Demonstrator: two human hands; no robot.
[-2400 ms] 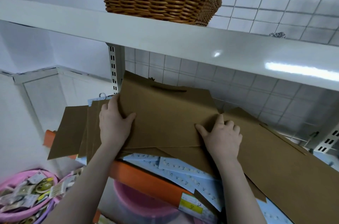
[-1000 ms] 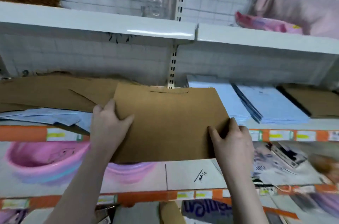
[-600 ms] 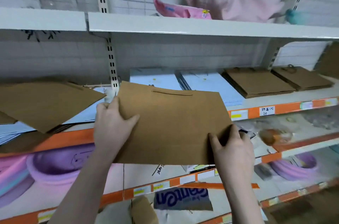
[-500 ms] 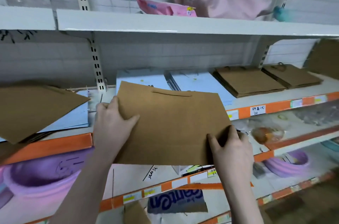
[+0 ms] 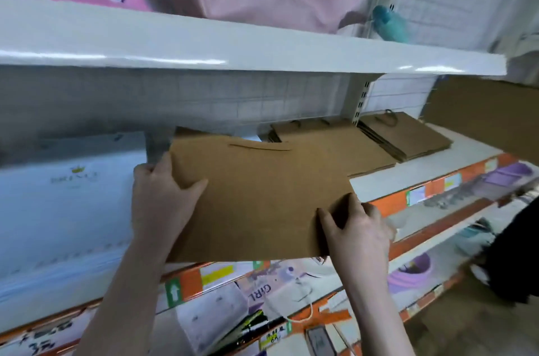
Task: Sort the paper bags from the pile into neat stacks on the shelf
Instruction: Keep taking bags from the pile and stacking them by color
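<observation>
Gripping flat rectangular brown paper bag (image 5: 256,195), both hands.

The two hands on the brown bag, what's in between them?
Only the brown paper bag itself: the head view shows it stretching flat from the left hand to the right hand.

My left hand (image 5: 159,204) and right hand (image 5: 357,234) are bare, forearms uncovered, no sleeves, rings or watch showing.
</observation>
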